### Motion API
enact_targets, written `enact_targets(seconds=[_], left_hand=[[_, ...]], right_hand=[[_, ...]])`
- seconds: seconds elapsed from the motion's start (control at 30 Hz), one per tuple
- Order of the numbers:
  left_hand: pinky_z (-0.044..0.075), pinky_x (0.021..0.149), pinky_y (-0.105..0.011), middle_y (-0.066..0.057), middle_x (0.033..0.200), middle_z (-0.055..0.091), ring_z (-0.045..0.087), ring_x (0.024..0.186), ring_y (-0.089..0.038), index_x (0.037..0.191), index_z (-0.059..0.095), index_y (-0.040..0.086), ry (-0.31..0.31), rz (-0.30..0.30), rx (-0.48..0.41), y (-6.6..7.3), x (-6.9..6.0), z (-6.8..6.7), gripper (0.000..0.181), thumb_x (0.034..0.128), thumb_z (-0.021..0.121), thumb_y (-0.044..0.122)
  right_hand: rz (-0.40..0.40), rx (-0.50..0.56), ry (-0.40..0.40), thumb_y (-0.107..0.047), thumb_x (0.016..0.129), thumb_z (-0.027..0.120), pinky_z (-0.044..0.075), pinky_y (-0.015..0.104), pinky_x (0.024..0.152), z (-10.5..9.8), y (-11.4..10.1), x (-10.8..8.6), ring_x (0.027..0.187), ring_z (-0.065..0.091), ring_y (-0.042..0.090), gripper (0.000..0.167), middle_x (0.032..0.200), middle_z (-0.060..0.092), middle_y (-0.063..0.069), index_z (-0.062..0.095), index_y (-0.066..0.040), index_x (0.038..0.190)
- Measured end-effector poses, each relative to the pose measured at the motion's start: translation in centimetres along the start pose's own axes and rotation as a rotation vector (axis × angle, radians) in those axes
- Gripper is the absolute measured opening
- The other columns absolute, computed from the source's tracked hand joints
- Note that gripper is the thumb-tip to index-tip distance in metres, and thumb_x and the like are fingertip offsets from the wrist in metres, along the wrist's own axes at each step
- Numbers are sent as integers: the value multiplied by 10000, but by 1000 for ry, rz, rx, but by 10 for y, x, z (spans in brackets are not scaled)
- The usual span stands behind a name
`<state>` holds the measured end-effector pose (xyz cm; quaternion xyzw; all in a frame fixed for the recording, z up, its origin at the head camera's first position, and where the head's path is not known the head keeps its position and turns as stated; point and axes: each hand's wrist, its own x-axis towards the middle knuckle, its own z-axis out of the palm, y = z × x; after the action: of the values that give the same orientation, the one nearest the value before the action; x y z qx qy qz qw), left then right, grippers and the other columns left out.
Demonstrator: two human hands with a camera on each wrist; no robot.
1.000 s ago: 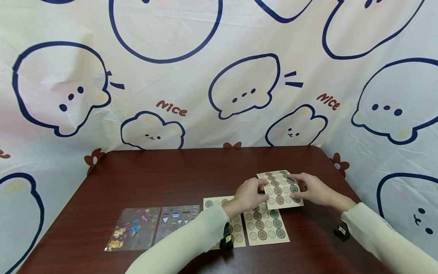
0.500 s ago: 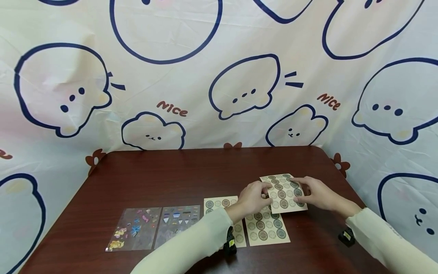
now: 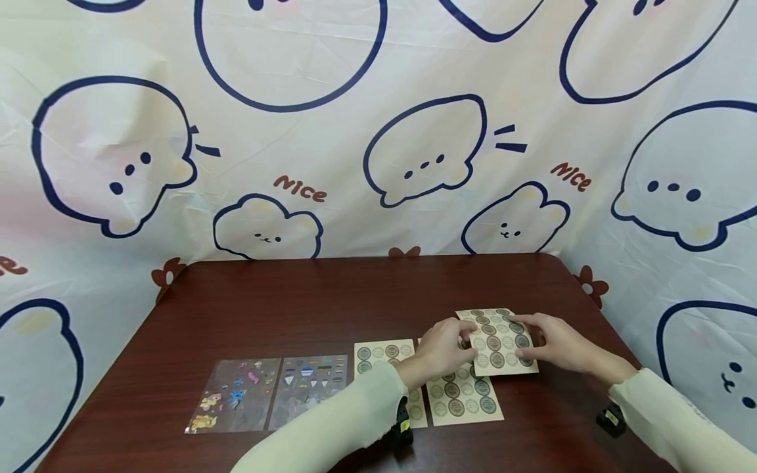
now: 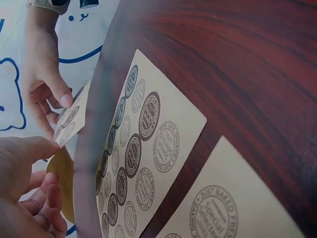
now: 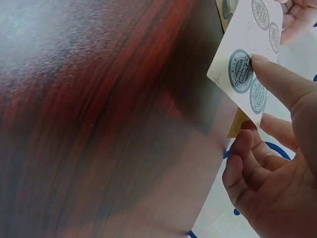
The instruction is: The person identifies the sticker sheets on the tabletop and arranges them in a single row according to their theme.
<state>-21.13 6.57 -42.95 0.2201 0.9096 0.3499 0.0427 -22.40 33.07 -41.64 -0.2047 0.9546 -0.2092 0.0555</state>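
Between both hands a cream sticker sheet (image 3: 501,341) with rows of round printed stickers is held off the table. My left hand (image 3: 442,348) pinches its left edge, and my right hand (image 3: 556,341) grips the right edge, thumb on the printed face in the right wrist view. A tan-yellow surface (image 5: 237,123) shows behind the held sheet there. Below it, a second sheet of round stickers (image 3: 464,397) lies on the table, partly covered by the raised one. Left of that, another such sheet (image 3: 378,349) lies flat, mostly hidden by my left forearm.
Two clear sticker sheets lie side by side on the left: one with colourful animal shapes (image 3: 239,394), one with small badges and triangles (image 3: 310,381). The dark reddish wooden table (image 3: 307,295) ends against a cartoon-printed cloth (image 3: 343,230).
Both hands have moved slightly right and down in the head view, carrying the sticker sheet with them. The sheets lying on the table stay in place.
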Motion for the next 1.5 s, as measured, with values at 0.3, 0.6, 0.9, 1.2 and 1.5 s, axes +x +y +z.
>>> enact_targets(seconds=[0.3,0.6,0.9,1.2,1.5], left_hand=[[366,604,-170,79,972,648,455,700,-7,1319,677,209,-1,13,4,4,-2,5,435,893,763,241],[379,646,-157,117,964,639,475,747,9,1304,683,236,-16,-4,23,12,-4,11,427,887,770,262],[378,615,-146,151,919,632,461,712,39,1274,701,246,-9,7,36,16,-6,21,412,871,785,259],[370,612,-131,170,899,632,470,724,60,1261,706,273,-14,-11,76,21,-6,31,419,851,794,278],[355,618,-135,210,853,567,471,779,59,1240,711,304,-37,-18,133,25,-8,38,399,849,788,321]], right_hand=[[5,22,-18,-398,836,816,366,236,585,0,3,-6,715,437,75,747,883,519,-15,549,-28,1428],[4,50,-56,-443,845,794,374,242,548,1,11,-16,635,411,36,786,879,520,-6,520,-21,1449],[27,76,-63,-422,844,799,396,237,542,1,17,-21,609,425,30,797,875,530,-7,501,-19,1463],[32,89,-88,-415,838,806,403,232,537,6,25,-27,606,438,24,803,860,531,-13,502,-2,1456],[-3,118,-154,-424,861,784,394,234,538,6,29,-34,594,426,14,827,856,550,-14,464,52,1458]])
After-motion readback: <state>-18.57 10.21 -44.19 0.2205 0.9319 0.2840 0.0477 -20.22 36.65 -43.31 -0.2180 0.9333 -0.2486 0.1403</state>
